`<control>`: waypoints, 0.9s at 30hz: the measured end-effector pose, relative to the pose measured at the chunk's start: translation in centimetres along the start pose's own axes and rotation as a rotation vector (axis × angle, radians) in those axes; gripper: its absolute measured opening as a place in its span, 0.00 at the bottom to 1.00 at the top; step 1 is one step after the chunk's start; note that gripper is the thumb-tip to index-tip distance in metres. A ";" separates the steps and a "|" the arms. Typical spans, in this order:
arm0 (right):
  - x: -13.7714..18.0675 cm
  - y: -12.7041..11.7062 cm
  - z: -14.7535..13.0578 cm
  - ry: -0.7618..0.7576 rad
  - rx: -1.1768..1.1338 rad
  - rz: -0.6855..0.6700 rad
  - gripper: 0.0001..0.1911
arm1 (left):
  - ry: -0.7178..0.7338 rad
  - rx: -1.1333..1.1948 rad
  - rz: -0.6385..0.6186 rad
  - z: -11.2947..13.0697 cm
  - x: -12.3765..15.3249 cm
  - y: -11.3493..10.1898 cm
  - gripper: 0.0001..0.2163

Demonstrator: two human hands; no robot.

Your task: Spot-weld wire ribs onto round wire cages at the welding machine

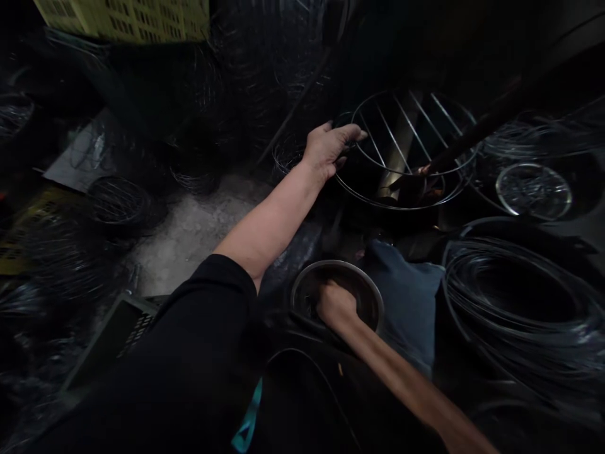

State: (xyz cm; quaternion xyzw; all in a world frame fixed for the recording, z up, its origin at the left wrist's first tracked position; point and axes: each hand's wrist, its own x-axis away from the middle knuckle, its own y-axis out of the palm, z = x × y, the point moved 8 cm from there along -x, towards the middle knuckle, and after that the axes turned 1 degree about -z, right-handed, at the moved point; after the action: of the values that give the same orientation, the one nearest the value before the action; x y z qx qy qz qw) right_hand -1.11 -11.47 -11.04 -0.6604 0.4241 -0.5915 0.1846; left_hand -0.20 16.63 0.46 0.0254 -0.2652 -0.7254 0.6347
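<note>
My left hand (327,150) reaches forward with its fingers closed on the left edge of a round wire rack (394,137). Parallel rods cross the rack's upper ring, and a second ring shows below it. A dark diagonal bar (477,135) with a copper-coloured tip (423,170) meets the rack at its near right part. Beneath the rods stands a brass-coloured post (401,151). Down in a round metal bowl (378,296), my right hand (338,304) is curled and slightly blurred. Its fingertips and anything between them are hidden.
Coiled wire rings (524,309) fill a large tub on the right. A grey-blue cloth (409,296) lies beside the bowl. At the upper left, a yellow crate (137,19) sits on a dark bin. Wire pieces (116,198) and a green crate (111,347) are on the left.
</note>
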 end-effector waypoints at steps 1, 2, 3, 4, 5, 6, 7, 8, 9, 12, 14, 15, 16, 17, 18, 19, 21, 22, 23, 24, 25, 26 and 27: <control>-0.1 0.0 -0.1 -0.004 -0.010 0.001 0.14 | -0.022 -0.045 0.008 0.1 0.6 0.0 0.31; -0.1 0.0 0.0 -0.005 -0.016 0.002 0.14 | -0.038 -0.078 0.020 0.2 1.2 -0.1 0.34; -0.1 -0.2 0.2 -0.005 -0.025 0.010 0.15 | -0.044 -0.090 0.031 0.2 1.6 -0.2 0.36; -0.1 -0.4 0.5 -0.009 -0.038 0.027 0.15 | -0.040 -0.077 0.037 0.3 1.9 -0.2 0.37; 0.1 -0.7 0.8 -0.015 -0.053 0.046 0.16 | -0.037 -0.058 0.040 0.3 2.0 -0.3 0.36; 0.3 -1.0 1.2 -0.026 -0.066 0.060 0.17 | -0.036 -0.039 0.038 0.3 2.1 -0.3 0.33; 0.6 -1.5 1.8 -0.039 -0.091 0.089 0.18 | -0.034 -0.025 0.033 0.3 2.2 -0.4 0.29; 1.0 -2.2 2.6 -0.051 -0.133 0.156 0.18 | -0.028 -0.013 0.027 0.3 2.3 -0.4 0.25; 1.6 -3.5 3.8 -0.060 -0.190 0.278 0.18 | -0.018 -0.006 0.025 0.4 2.4 -0.5 0.20; 5.4 -7.9 9.4 -0.045 -0.381 0.889 0.18 | 0.016 0.024 0.051 0.5 3.2 -1.1 0.18; 7.2 -8.8 13.4 0.007 -0.460 1.110 0.19 | 0.030 0.061 0.072 0.4 4.0 -1.4 0.21; 7.4 -8.7 15.1 0.030 -0.521 1.128 0.20 | 0.036 0.081 0.081 0.2 4.4 -1.5 0.22; 7.2 -8.5 16.4 0.053 -0.596 1.108 0.20 | 0.042 0.098 0.088 0.1 4.8 -1.6 0.23; 6.9 -8.3 17.5 0.071 -0.680 1.072 0.21 | 0.050 0.111 0.093 -0.1 5.2 -1.6 0.23; 6.5 -8.3 18.1 0.086 -0.761 1.036 0.22 | 0.056 0.120 0.097 -0.3 5.5 -1.5 0.22; 6.2 -8.5 18.3 0.097 -0.829 1.015 0.23 | 0.063 0.127 0.100 -0.5 5.8 -1.5 0.21; 6.0 -10.3 17.4 0.065 -0.905 1.007 0.22 | 0.075 0.132 0.096 -0.9 6.4 -1.2 0.20; 6.1 -11.9 16.5 0.030 -0.907 1.024 0.21 | 0.081 0.133 0.091 -1.0 6.6 -1.0 0.20; 6.1 -13.7 15.2 -0.026 -0.891 1.035 0.18 | 0.091 0.134 0.088 -1.1 6.8 -0.9 0.21; 6.4 -15.8 14.0 -0.069 -0.836 1.076 0.16 | 0.103 0.133 0.089 -1.1 6.9 -0.8 0.21; 6.5 -17.8 12.6 -0.100 -0.752 1.104 0.14 | 0.114 0.133 0.091 -1.1 7.1 -0.8 0.21; 6.4 -19.6 11.3 -0.121 -0.676 1.118 0.13 | 0.122 0.133 0.093 -1.1 7.2 -0.7 0.21; 6.1 -21.0 10.3 -0.119 -0.633 1.123 0.12 | 0.126 0.134 0.095 -1.1 7.3 -0.7 0.21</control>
State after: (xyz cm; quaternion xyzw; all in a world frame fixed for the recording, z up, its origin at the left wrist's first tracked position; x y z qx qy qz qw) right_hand 15.39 -6.90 5.98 -0.3922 0.8480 -0.2137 0.2855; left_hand -1.80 9.47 1.41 0.1006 -0.2736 -0.6721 0.6807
